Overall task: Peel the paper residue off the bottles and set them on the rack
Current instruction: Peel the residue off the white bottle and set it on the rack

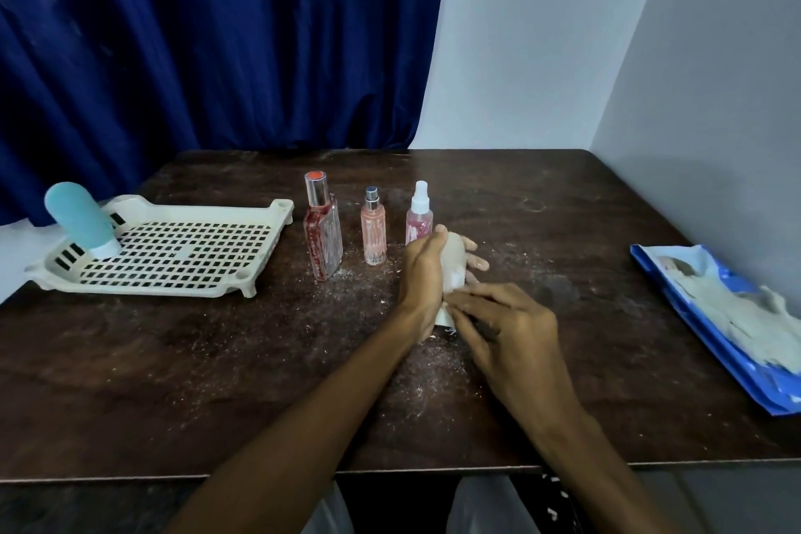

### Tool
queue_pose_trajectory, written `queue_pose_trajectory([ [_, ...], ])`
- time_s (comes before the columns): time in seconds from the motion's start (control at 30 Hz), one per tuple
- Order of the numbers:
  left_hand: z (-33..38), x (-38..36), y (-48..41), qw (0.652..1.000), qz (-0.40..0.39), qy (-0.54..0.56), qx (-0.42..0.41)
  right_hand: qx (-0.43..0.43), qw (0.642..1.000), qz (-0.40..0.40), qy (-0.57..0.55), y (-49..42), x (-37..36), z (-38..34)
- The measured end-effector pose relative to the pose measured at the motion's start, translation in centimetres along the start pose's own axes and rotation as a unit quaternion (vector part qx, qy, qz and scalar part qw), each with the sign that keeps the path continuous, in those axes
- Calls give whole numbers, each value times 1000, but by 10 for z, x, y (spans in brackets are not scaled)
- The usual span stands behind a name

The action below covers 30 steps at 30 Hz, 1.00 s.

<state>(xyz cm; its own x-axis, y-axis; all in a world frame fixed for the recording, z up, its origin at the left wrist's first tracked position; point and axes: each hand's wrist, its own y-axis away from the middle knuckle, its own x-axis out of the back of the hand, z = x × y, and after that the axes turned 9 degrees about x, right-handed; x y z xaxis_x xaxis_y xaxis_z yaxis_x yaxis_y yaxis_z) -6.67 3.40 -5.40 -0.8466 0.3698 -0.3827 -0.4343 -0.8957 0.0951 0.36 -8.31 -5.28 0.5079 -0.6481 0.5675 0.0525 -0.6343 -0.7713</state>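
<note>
My left hand [422,273] grips a pale beige bottle [455,260], tilted with its white end toward me, near the middle of the dark table. My right hand [503,325] pinches at white paper on the bottle's lower end [446,314]. Behind the hands stand three bottles: a tall clear one with a red cap [323,230], a slim pink one with a silver sprayer [373,228], and a pink one with a white sprayer [419,215]. A cream slotted rack [173,247] lies at the left, and a teal bottle [82,219] stands cap-down in it.
White paper crumbs are scattered over the dark wooden table [216,360] around the hands. A blue packet with a grey cloth on it [728,317] lies at the right edge. A blue curtain hangs behind, and a white wall runs along the right.
</note>
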Motion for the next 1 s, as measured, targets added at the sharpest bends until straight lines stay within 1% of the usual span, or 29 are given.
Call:
queue_pose_trajectory([
  [0.17,-1,-1,3,999,20,-17,-37,-14,1000,25,-5,-13,0,8],
  [0.27,-2,-1,2,999,32,-1,-33,-7,1000,10,9,-18,-5,5],
  [0.37,-2,2,0,999,-1,33,-2,-5,1000,-9,-5,-12,-2,3],
  [0.47,-2,2,-1,999,-24,38,13,-18,1000,7,-5,-14,3,9],
  [0.53,-1,2,-2,998,-31,45,20,-24,1000,15,8,-18,1,11],
  [0.67,-2,6,-5,995,-40,83,29,-15,1000,-9,21,-15,-8,4],
  [0.77,-3,7,-7,996,-29,78,13,-15,1000,-16,10,-10,-4,6],
  [0.9,-4,6,-8,997,-19,72,-1,-29,1000,2,4,-19,-4,20],
  [1.0,-3,6,-6,998,-4,58,-11,-23,1000,8,5,-19,-12,19],
])
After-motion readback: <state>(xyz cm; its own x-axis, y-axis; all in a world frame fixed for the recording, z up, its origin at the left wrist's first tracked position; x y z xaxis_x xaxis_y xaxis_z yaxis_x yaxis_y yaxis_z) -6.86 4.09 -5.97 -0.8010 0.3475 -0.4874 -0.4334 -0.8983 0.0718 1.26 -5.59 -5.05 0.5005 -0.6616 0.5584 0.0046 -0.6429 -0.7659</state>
